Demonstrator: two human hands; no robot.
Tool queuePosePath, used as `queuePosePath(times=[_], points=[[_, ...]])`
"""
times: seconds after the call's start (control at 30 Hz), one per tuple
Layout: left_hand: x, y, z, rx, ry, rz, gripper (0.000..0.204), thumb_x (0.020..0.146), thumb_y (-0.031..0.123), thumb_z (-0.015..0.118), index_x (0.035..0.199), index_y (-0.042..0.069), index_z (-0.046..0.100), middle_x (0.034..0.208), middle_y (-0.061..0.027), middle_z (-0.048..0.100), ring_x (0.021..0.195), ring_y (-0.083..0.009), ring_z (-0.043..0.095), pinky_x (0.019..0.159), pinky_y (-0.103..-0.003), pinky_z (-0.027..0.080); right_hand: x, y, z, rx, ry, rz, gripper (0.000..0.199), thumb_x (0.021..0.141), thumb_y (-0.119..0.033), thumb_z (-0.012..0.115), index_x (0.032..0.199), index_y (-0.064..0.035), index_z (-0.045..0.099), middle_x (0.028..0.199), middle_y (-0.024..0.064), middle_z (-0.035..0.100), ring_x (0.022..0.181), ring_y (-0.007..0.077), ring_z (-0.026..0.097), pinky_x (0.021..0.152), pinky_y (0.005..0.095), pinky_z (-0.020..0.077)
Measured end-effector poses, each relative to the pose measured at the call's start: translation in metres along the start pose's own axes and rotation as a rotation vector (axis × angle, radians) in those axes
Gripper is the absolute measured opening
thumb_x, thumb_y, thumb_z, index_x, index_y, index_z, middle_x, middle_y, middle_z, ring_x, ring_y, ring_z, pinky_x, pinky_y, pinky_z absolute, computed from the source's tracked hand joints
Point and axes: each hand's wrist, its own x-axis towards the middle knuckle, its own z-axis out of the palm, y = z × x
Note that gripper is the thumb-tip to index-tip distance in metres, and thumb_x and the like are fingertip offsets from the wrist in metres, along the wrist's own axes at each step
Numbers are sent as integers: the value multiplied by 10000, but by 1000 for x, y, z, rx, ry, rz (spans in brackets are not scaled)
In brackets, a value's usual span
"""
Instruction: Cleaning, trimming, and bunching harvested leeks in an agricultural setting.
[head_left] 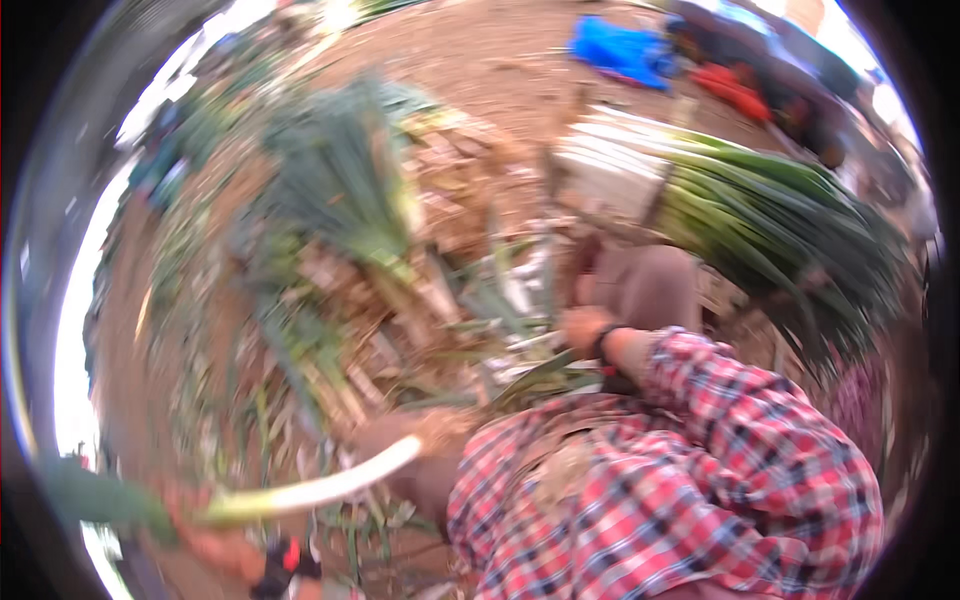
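My left hand (215, 540), blurred at the lower left, is closed around a leek (330, 490). The leek's white root end points right across my left leg, and its dark green leaves stretch to the left rim. A dark band with red is on that wrist. By my right knee (660, 285) is my right hand (583, 328), with a dark band at the wrist; its fingers are smeared, and whether anything is in them is hidden. Trimmed leek scraps (520, 290) lie just beyond it.
A pile of untrimmed leeks (345, 180) lies ahead to the left on brown soil. At the right, cleaned leeks (760, 200) are stacked with white ends together. Farther off are a blue bag (622, 50) and a red cloth-like thing (732, 90). Loose leaves litter the left ground.
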Motion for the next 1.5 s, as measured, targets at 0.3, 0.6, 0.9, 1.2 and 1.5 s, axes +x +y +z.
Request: queuePosePath(times=[0.3,0.6,0.9,1.2,1.5], points=[[-67,-8,164,-159,-137,10,364,940,258,630,1212,47,515,925,-23,537,867,-161,529,800,-339,495,-84,-194,-108,881,590,-1116,399,819,-341,695,1047,-39,572,988,196,599,946,388,590,796,467,465],[-126,62,133,414,-422,113,561,917,179,641,1334,-105,395,1178,-247,565,993,-332,597,858,-396,520,-126,-211,-110,1154,236,-1281,270,859,-224,644,984,-29,504,884,174,554,859,411,559,715,466,452],[-147,-90,-36,1099,-358,68,652,907,400,641,1328,-56,442,1214,-176,604,1137,-337,564,994,-473,449,-138,-200,-97,1049,388,-1166,278,838,-255,650,982,-58,518,847,159,572,820,401,571,677,478,447],[-193,-104,21,267,-129,-191,610,912,402,632,1300,-42,473,1176,-165,620,1119,-309,576,972,-465,469,-131,-200,-96,956,387,-1084,295,826,-286,659,969,-65,526,822,157,599,805,411,585,668,498,454],[-179,-72,90,-275,-144,-213,556,923,434,609,1249,-6,514,1100,-137,637,1063,-263,605,906,-426,512,-130,-196,-83,843,294,-1086,303,876,-307,632,965,-51,497,834,150,570,787,400,574,651,476,445]])
